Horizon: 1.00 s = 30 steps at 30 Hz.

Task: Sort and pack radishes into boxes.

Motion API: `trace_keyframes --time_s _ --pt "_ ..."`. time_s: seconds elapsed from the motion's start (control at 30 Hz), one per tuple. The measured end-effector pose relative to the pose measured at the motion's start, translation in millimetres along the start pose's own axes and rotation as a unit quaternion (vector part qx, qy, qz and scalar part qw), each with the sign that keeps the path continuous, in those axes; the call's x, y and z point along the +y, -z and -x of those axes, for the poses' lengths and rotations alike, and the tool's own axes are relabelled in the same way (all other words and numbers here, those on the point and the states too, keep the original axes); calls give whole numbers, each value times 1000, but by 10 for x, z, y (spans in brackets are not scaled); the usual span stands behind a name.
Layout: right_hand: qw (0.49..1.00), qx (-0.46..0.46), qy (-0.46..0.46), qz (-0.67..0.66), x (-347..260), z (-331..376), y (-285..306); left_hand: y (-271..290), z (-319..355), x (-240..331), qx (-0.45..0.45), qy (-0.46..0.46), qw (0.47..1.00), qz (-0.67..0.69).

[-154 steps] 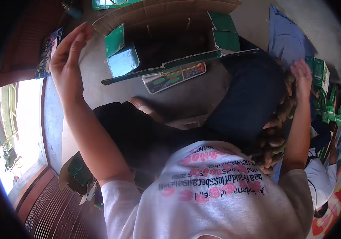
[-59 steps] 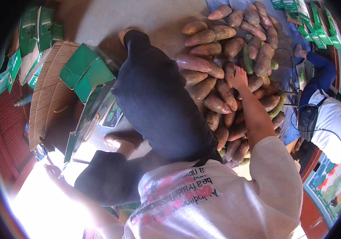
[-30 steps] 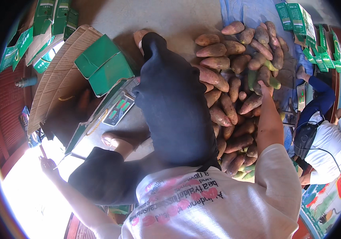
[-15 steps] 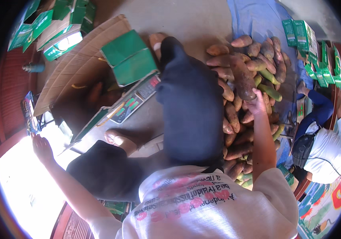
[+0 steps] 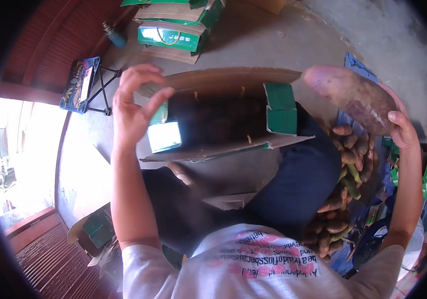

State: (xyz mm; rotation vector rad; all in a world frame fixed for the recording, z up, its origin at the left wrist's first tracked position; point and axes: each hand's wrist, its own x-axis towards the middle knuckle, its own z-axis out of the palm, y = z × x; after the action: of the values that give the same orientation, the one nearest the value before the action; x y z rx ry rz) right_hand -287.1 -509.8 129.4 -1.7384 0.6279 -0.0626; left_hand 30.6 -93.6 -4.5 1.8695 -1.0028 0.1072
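Raised at the right, my right hand [image 5: 403, 128] is closed round one end of a large reddish-brown sweet potato [image 5: 355, 97], which is held up in the air. My left hand [image 5: 136, 107] is up at the left, fingers curved and apart, with nothing in them. Between the two hands an open cardboard box [image 5: 223, 78] stands on the floor in front of my legs; its green end flap [image 5: 281, 108] is folded outward. The inside of the box is dark, so its contents are hard to make out. Below the right hand lies a pile of sweet potatoes [image 5: 334, 226] with some green roots.
Green cartons [image 5: 171, 37] are stacked beyond the box. A small folding stool [image 5: 81, 87] with a patterned top and a blue bottle [image 5: 115, 36] are at the far left. A blue sheet [image 5: 357, 67] lies under the pile. Another person is partly visible at the right edge.
My right hand has lifted the sweet potato off the pile. My left hand has moved from the far left to beside the box. The view has turned left, bringing the box to the middle.
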Motion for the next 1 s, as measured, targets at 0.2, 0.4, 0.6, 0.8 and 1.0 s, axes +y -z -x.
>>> trace_keyframes --time_s 0.2,0.4,0.6,0.8,1.0 --pt "984 -108 -79 116 -568 -551 -1354 230 182 123 -132 -50 989 -33" --pt "947 -145 -77 277 -148 -963 -2484 468 447 -44 -289 -8 957 26" --pt "959 -126 -137 213 534 -1200 -2981 508 493 5 -340 -1 936 86" --pt "957 -196 -60 207 562 -1210 -2857 457 551 -2 -378 45 911 161" --pt "969 -90 215 81 33 -476 -2467 453 648 37 -398 67 899 171"
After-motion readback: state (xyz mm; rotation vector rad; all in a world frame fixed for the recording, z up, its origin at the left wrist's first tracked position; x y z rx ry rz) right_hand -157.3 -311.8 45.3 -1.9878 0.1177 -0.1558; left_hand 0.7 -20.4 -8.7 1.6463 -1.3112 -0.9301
